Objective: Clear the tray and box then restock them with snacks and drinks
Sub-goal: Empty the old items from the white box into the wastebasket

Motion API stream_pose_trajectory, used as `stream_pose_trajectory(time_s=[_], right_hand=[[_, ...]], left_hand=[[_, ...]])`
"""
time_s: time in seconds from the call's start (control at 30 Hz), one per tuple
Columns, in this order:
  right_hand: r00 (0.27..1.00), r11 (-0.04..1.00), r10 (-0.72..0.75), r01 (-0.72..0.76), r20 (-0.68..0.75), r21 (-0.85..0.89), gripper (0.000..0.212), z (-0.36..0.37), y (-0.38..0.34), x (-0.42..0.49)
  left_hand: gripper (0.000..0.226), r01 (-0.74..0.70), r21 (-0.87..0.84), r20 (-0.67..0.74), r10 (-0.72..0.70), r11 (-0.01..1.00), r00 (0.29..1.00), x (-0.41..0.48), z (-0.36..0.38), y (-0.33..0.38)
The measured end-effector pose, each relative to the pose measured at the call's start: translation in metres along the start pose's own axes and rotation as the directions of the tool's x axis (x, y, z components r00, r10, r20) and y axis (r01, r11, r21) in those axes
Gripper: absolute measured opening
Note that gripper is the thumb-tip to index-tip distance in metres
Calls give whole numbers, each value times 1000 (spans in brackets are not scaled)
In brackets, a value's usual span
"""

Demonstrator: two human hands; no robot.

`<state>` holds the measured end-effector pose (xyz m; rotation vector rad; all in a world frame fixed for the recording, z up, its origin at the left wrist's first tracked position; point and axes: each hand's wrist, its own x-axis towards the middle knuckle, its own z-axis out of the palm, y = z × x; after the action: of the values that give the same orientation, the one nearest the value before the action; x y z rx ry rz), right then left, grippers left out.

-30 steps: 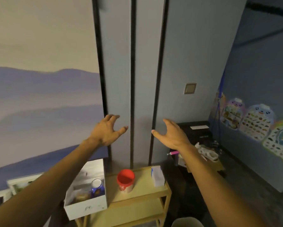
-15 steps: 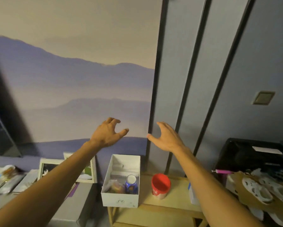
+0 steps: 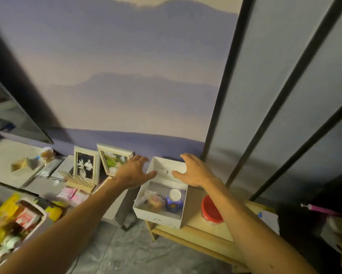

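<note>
A wooden desk (image 3: 205, 230) carries a white box (image 3: 158, 216) at its left end. A tray (image 3: 41, 214) of blurred packets sits well apart at lower left. The left hand (image 3: 133, 172) and right hand (image 3: 194, 173) flank the box's far end, fingers spread, gripping nothing; they may touch the rim. A red tub (image 3: 211, 211) stands just right of the box. Inside it are a blue can (image 3: 174, 200) and a wrapped snack (image 3: 153, 200).

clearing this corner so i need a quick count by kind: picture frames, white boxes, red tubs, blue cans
picture frames: 2
white box: 1
red tub: 1
blue can: 1
total: 5
</note>
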<state>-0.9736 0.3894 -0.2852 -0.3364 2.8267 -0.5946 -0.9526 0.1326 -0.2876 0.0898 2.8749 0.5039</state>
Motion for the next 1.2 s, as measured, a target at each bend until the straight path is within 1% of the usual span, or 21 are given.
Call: stream_pose_trajectory(time_s=[0.07,0.13,0.2,0.27,0.33,0.37,0.4,0.43,0.5,0.57,0.63,0.67,0.7,0.8,0.87,0.9,0.97,1.03,1.1,1.2], right_hand=[[999,1000,-12,13,41,-27,78,35,8,16],[990,998,-10,18,144,-54,83,75,19,33],[969,999,26,-20,244,-27,89,113,35,52],[950,999,43,-44,310,-4,96,143,52,73],[932,1000,13,-8,362,-15,104,168,67,91],[919,999,4,11,395,-36,108,177,72,97],[907,997,-4,39,421,-74,111,186,76,102],[899,990,-7,69,438,-125,110,193,79,106],[889,972,-23,128,457,-199,101,206,81,109],[880,959,-48,173,472,-224,92,215,82,110],[890,953,-68,191,451,-234,80,217,83,111],[896,955,-69,187,439,-230,76,217,84,111],[900,960,-70,178,431,-215,73,215,84,111],[921,980,-79,142,383,-140,70,198,83,109],[946,992,-76,103,314,-70,69,177,84,107],[958,996,-68,81,278,-36,67,164,84,105],[978,999,-46,41,202,26,70,136,86,101],[993,992,-5,-9,114,122,76,106,84,95],[999,974,39,-46,34,222,80,75,79,88],[996,954,61,-38,-69,298,85,23,70,73]], left_hand=[[83,-2,24,96,-1,1000,995,15,33,-13],[87,-23,8,172,21,1000,985,28,69,-25],[90,-19,-92,210,38,996,977,42,108,-38],[97,-45,-131,235,75,990,969,55,145,-51],[106,-106,-54,207,115,993,972,72,190,-72],[107,-149,-19,195,150,989,969,81,211,-84],[106,-195,11,202,189,981,961,88,230,-93],[104,-220,63,244,198,974,949,94,242,-96],[95,-231,163,332,167,959,928,101,253,-95],[76,-252,200,348,171,947,922,102,255,-88],[51,-271,217,346,186,938,920,102,251,-79],[44,-255,213,348,171,943,922,103,248,-76],[43,-223,201,344,145,954,928,103,244,-73],[49,-135,106,260,104,985,960,104,227,-67],[49,-89,-1,200,87,996,976,102,209,-64],[53,-61,-43,175,68,997,982,99,197,-62],[62,-11,-124,113,25,992,993,96,171,-57],[60,44,-244,13,-43,969,999,93,146,-52],[57,51,-311,-77,-79,949,994,91,118,-45],[63,-11,-282,-202,-48,959,978,85,69,-27]])
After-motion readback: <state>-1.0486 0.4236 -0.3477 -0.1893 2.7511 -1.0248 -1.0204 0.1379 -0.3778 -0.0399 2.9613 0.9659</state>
